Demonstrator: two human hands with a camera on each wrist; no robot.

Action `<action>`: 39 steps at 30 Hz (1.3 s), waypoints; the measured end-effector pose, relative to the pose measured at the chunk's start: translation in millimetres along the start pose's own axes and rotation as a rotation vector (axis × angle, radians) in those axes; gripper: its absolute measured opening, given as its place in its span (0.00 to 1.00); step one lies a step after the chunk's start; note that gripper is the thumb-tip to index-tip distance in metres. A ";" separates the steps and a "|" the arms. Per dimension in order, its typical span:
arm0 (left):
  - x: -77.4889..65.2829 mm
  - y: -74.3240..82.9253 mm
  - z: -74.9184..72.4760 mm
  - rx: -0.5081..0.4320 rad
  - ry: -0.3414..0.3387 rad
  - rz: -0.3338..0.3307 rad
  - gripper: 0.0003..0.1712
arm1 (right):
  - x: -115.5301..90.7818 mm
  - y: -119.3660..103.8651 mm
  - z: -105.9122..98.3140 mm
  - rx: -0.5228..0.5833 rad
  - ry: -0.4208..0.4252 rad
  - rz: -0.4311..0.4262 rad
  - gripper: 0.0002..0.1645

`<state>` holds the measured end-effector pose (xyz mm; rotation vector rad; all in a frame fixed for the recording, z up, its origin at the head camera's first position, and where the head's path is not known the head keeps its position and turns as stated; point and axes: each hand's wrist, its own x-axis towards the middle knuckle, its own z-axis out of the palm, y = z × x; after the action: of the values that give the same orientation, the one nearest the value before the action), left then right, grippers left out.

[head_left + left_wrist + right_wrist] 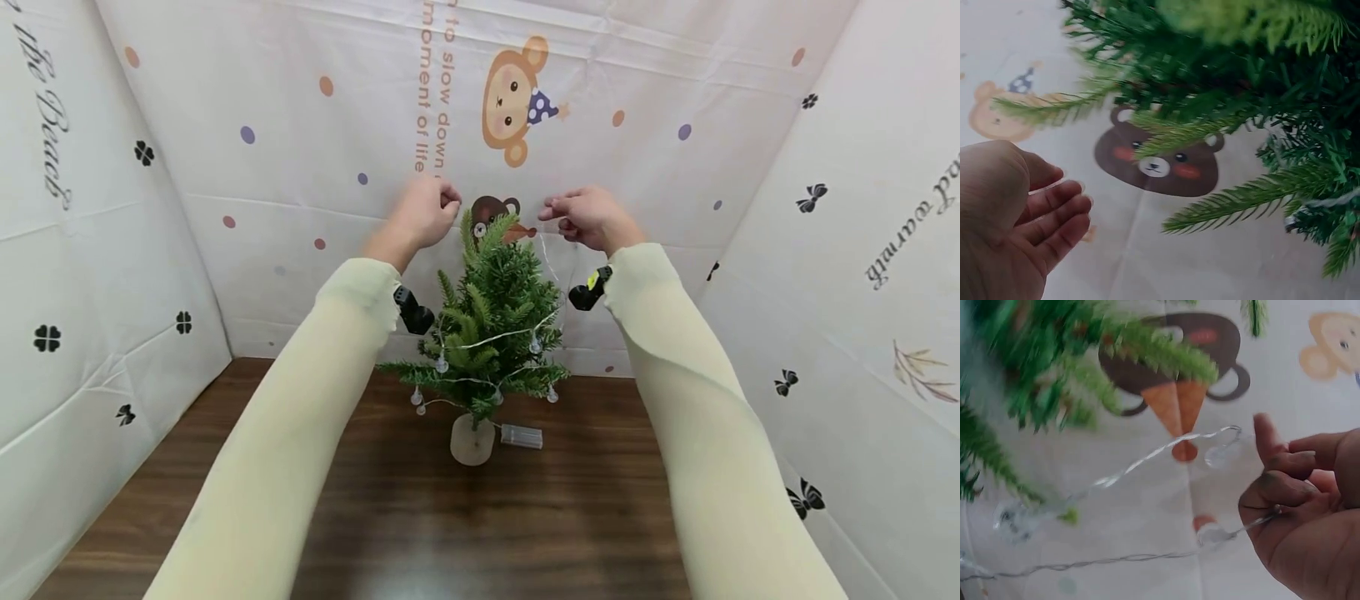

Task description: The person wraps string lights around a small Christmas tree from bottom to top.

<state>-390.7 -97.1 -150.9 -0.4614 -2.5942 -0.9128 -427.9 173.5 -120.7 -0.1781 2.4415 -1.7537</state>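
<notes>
A small artificial Christmas tree (513, 287) stands upright on a round wooden base (471, 443). A string of lights (1105, 482) with clear bulbs winds around its lower branches, and a strand runs up from the tree's right side. My right hand (588, 218) pinches this strand with curled fingers, right of the treetop; a bulb (1213, 535) hangs close to the fingers. My left hand (426, 212), left of the treetop, holds nothing. Its fingers (1063, 228) are loosely curved in the left wrist view, apart from the branches.
The light string's clear battery box (521, 436) lies on the dark wooden table (450, 533) beside the base. White printed cloth walls (285, 167) stand behind and on both sides. A black wrist camera (414, 312) sits on each sleeve, near the branches.
</notes>
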 end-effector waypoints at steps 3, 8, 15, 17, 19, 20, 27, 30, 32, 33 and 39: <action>5.7 -1.8 7.9 -0.031 -0.013 -0.003 0.19 | 0.1 -11.0 8.5 -0.065 -0.048 -0.005 0.26; 12.7 0.3 16.8 -0.088 -0.021 0.013 0.20 | -2.3 -26.5 16.9 -0.140 -0.134 -0.006 0.24; 17.8 11.3 17.3 -0.189 -0.024 0.019 0.23 | -6.9 -43.8 26.5 -0.312 -0.200 -0.016 0.23; 19.6 16.7 16.4 -0.213 -0.036 0.031 0.22 | -9.1 -45.7 28.9 -0.362 -0.206 -0.024 0.23; 22.0 22.4 15.7 -0.215 -0.055 0.047 0.22 | -11.2 -46.3 30.6 -0.399 -0.211 -0.043 0.23; 23.0 25.6 15.3 -0.217 -0.072 0.048 0.22 | -12.2 -46.1 31.3 -0.417 -0.214 -0.059 0.23; 27.9 40.3 14.1 -0.215 -0.141 0.026 0.19 | -16.5 -44.2 34.6 -0.488 -0.234 -0.195 0.20; 28.4 38.9 14.6 -0.232 -0.125 0.010 0.17 | -17.1 -45.4 34.6 -0.565 -0.220 -0.224 0.19; 28.4 35.5 14.9 -0.255 -0.111 0.010 0.15 | -17.1 -46.6 34.1 -0.607 -0.202 -0.243 0.19; 28.4 33.4 15.1 -0.263 -0.102 0.014 0.14 | -17.2 -47.1 33.4 -0.632 -0.188 -0.248 0.18; 30.2 20.2 18.1 -0.282 -0.060 0.022 0.12 | -20.5 -47.0 27.7 -0.657 -0.136 -0.203 0.15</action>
<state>-413.0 -64.8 -140.4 -0.5979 -2.5164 -1.2831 -402.0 136.2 -84.1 -0.5994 2.8735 -0.8832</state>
